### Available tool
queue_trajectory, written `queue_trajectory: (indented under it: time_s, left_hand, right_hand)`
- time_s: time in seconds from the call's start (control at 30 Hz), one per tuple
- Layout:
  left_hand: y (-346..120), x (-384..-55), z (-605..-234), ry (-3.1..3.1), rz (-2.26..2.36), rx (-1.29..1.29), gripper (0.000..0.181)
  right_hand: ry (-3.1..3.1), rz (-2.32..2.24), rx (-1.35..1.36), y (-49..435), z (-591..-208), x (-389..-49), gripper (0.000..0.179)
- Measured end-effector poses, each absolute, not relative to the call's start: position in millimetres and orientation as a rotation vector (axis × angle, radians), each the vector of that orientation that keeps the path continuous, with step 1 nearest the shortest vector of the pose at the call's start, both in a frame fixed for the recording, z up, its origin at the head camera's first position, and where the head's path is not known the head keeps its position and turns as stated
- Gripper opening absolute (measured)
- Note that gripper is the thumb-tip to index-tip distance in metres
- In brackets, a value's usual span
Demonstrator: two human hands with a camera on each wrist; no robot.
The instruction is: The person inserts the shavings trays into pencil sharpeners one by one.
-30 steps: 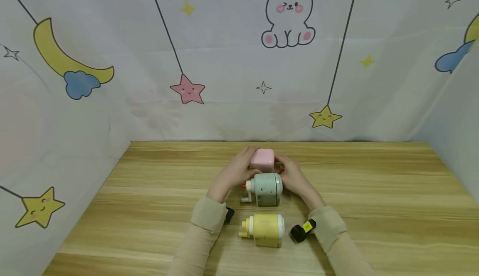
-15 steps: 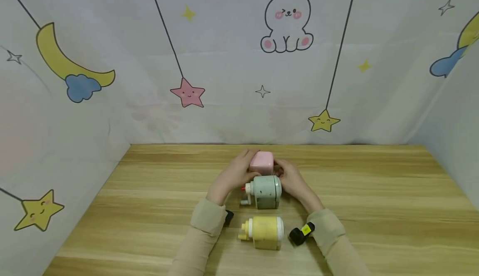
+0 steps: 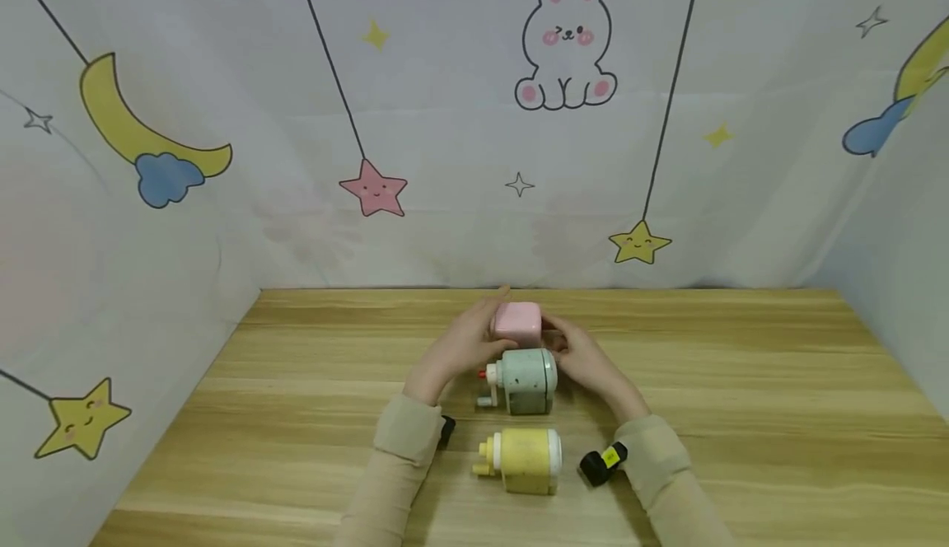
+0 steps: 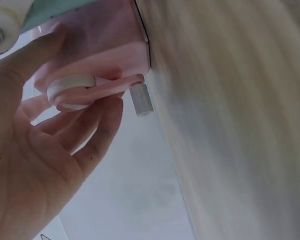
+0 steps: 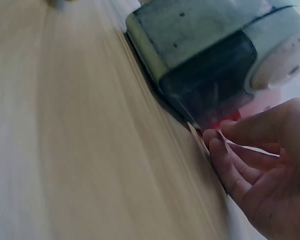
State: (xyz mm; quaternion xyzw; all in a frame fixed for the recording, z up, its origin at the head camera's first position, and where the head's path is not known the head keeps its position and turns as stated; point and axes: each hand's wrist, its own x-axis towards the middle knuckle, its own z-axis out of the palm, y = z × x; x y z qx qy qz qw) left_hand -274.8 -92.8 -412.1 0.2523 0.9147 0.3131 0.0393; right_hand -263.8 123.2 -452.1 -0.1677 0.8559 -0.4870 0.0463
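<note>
Three crank pencil sharpeners stand in a row in the head view: a pink pencil sharpener [image 3: 518, 324] at the back, a grey-green one [image 3: 528, 381] before it, and a yellow one [image 3: 528, 460] nearest. My left hand [image 3: 463, 341] holds the pink one from its crank side. In the left wrist view the thumb lies on its pink body [image 4: 97, 32], and the other fingers curl by its crank [image 4: 102, 92]. My right hand [image 3: 589, 357] is at its other side; in the right wrist view thumb and fingertips come together at its reddish lower edge [image 5: 229, 120], partly hidden by the grey-green sharpener.
The wood-grain table [image 3: 741, 415] meets a white cloth backdrop [image 3: 445, 119] printed with stars, a moon and a rabbit. The grey-green sharpener stands close in front of both hands. Black wrist devices, one with a yellow label [image 3: 614, 455], sit at the cuffs.
The head view has tilted up slightly, so everything sits lower in it. My left hand has shifted a little left and a finger has lifted off the pink sharpener's top. The sharpeners keep their places.
</note>
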Motion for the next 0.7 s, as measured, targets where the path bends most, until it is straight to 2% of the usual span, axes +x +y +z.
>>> queue_trajectory:
  time_s: [0.1,0.33,0.7]
  left_hand:
    - [-94.4,-274.9,-409.9,2.791,0.985,0.764,0.085]
    - [-102.1,-273.4,-396.9,2.928,0.814,0.78,0.075]
    - [-114.1,-250.9,-386.7,3.076,0.641,0.735,0.069]
  right_hand:
    - [2.59,-1.495,-0.489,130.9,-450.8,-263.1,0.06]
    - [2.722,-1.421,-0.425,147.2,-435.5,-262.6,0.052]
    - [2.992,-1.048,-0.388,150.7,-412.9,-242.9,0.052]
